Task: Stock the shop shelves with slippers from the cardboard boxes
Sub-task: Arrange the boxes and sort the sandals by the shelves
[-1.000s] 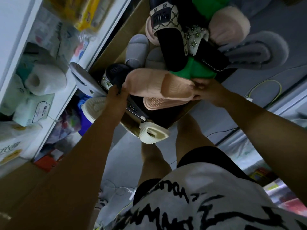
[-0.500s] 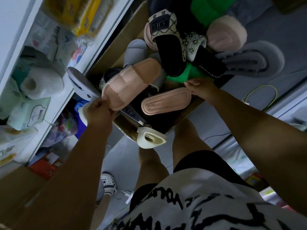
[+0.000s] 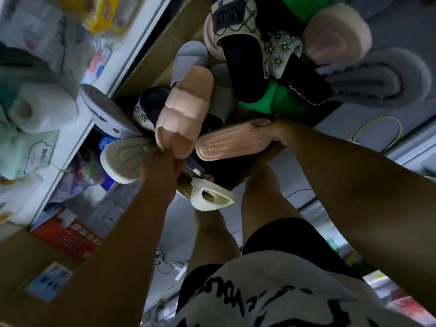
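- Head view: my left hand (image 3: 162, 162) pinches one end of a ribbed pink slipper (image 3: 182, 109).
- My right hand (image 3: 277, 132) grips a sole-up pink slipper (image 3: 233, 142) over the cardboard box (image 3: 153, 63).

You have pulled the pair apart: your left hand (image 3: 162, 162) swung the ribbed pink slipper (image 3: 184, 109) end-on, leaving the sole-up pink slipper (image 3: 233, 142) with your right hand (image 3: 277, 131).

Left hand (image 3: 162, 162) pinches the strap-up slipper (image 3: 182, 109); right hand (image 3: 277, 132) holds the sole-up slipper (image 3: 233, 142).
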The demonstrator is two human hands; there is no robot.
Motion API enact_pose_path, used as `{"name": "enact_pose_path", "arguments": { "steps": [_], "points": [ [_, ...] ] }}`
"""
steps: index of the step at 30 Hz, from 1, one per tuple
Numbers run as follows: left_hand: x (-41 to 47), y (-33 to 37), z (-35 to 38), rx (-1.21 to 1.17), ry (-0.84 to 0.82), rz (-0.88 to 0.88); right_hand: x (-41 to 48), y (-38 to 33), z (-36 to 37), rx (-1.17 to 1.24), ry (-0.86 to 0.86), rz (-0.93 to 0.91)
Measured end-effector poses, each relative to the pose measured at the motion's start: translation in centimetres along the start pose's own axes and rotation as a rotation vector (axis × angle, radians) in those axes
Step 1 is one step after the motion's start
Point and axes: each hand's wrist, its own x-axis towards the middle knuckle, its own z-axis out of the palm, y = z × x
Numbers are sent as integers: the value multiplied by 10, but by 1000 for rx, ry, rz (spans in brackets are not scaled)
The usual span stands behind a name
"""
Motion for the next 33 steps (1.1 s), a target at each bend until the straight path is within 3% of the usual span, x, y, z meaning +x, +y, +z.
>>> {"name": "enact_pose_path", "arguments": {
  "steps": [5, 12, 15, 18, 21, 28, 33],
  "points": [
    [-7, 1, 3, -33, -6, -17, -11, 17, -17, -8, 85, -101],
    [-41, 1, -8, -163, -20, -3, -79, 36, -36, 366, 9, -361],
    [-56, -4, -20, -303, -35, -6, -122, 36, -41, 397, 121, -504],
    [-67, -8, -33, -557, -120, -120, -161, 27, -45, 428, 241, -667],
    [-76, -12, -43, -552, -79, -36, -183, 12, -40, 381, 356, -807],
    [-80, -31, -50, -606, -47, -84, -171, -14, 30, 88, 580, -1030],
    [-75, -51, -44, -639, -30, -107, -143, 10, 66, -23, 688, -979]
  ]
}}
